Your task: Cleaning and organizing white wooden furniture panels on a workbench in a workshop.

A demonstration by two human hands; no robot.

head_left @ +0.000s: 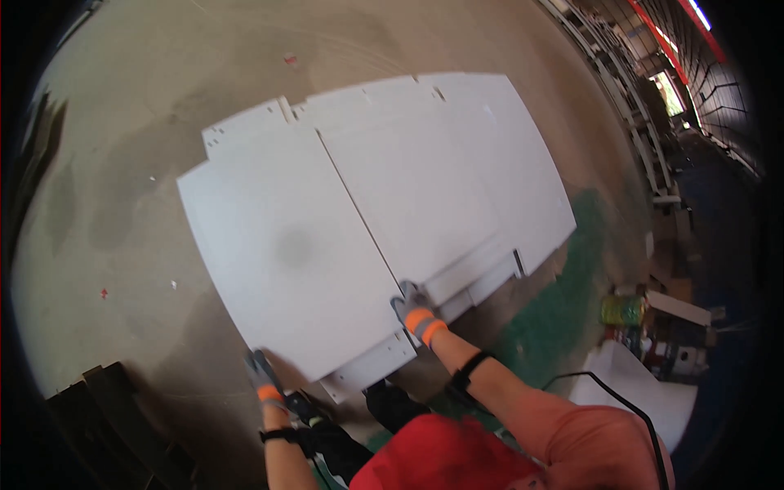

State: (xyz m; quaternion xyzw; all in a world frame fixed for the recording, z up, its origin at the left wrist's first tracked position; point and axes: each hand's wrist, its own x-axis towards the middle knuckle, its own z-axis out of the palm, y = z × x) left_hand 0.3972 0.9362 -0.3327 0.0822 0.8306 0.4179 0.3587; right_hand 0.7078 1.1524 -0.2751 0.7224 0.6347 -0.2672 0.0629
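A large white panel (282, 245) lies on the left part of a low stack of white boards. Grey gloves with orange cuffs cover both hands. My left hand (263, 370) is at the panel's near left edge, its fingers closed around the border. My right hand (413, 304) grips the same panel near its close right corner, beside the dark seam. Across that seam lies a second white panel (416, 180). A narrower white board (371, 365) with small holes sticks out underneath, close to my legs.
Dark long pieces (114, 416) lie at the lower left. Green covering (547, 318) spreads over the floor on the right. Beyond it are a yellow-green container (622, 310), boxes and a white sheet (629, 384). A metal rack (629, 106) runs along the far right.
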